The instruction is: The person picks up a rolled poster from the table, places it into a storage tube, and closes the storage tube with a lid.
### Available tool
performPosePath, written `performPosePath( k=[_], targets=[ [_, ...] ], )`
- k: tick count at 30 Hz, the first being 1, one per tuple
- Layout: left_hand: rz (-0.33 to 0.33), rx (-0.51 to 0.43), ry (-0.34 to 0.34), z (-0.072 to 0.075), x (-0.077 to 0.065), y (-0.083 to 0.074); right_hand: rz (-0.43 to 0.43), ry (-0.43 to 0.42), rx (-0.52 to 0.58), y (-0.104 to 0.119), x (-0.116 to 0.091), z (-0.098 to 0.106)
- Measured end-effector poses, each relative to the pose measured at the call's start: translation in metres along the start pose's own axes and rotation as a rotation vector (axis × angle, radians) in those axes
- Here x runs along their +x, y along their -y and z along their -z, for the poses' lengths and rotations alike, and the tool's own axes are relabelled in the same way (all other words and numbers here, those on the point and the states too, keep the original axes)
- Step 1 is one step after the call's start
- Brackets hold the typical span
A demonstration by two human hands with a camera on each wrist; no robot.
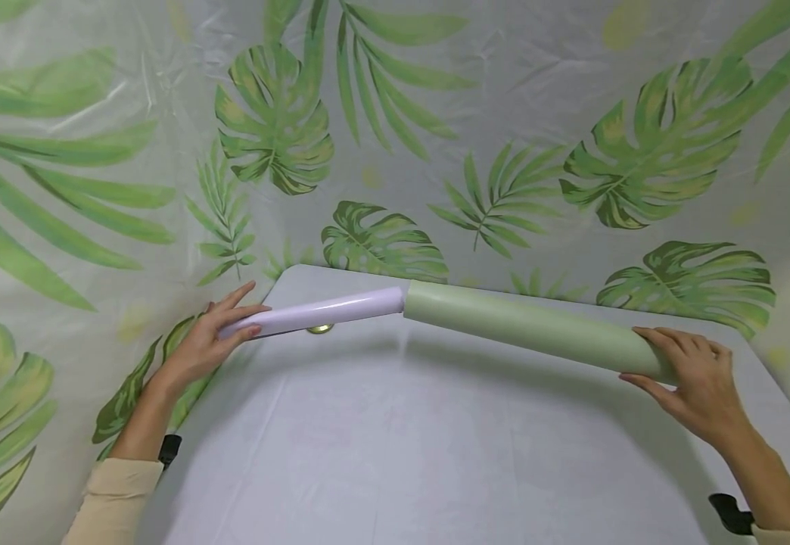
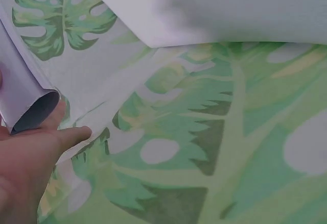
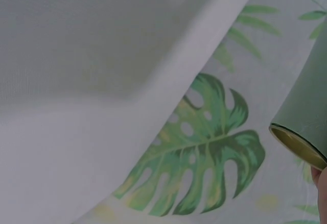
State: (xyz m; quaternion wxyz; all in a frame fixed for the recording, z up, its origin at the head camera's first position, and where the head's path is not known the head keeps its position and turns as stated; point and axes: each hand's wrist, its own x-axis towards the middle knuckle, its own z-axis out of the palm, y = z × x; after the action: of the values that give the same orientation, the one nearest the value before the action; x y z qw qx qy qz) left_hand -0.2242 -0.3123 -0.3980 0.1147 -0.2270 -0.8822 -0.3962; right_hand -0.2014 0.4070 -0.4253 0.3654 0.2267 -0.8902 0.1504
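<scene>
A glossy lilac tube, apparently a rolled sheet [image 1: 327, 310], is held above the white table by my left hand [image 1: 204, 344], thumb below and fingers above its outer end. In the left wrist view that tube [image 2: 23, 89] shows a hollow, dark opening. My right hand [image 1: 701, 386] grips the outer end of a wider pale green tube [image 1: 524, 325]. Its hollow end, yellowish inside, faces the right wrist view, where the green tube [image 3: 304, 104] fills the right edge. The tubes' inner ends meet at a shallow angle; whether the lilac one sits inside the green one I cannot tell.
Beneath the tubes spreads a white table [image 1: 395, 439] with rounded far corners. A small gold round piece [image 1: 321, 329] shows below the lilac tube. Leaf-printed sheeting [image 1: 395, 174] hangs behind and beside the table.
</scene>
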Motion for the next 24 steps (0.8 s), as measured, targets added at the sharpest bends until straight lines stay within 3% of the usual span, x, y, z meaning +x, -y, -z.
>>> performPosePath(
  k=[9, 24],
  targets=[
    [0.000, -0.050, 0.031, 0.001, 0.005, 0.000, 0.010, 0.007, 0.014, 0.004, 0.000, -0.003],
    [0.030, -0.003, 0.089, -0.004, 0.009, -0.005, 0.063, -0.001, 0.053, 0.011, 0.010, -0.013]
  ],
)
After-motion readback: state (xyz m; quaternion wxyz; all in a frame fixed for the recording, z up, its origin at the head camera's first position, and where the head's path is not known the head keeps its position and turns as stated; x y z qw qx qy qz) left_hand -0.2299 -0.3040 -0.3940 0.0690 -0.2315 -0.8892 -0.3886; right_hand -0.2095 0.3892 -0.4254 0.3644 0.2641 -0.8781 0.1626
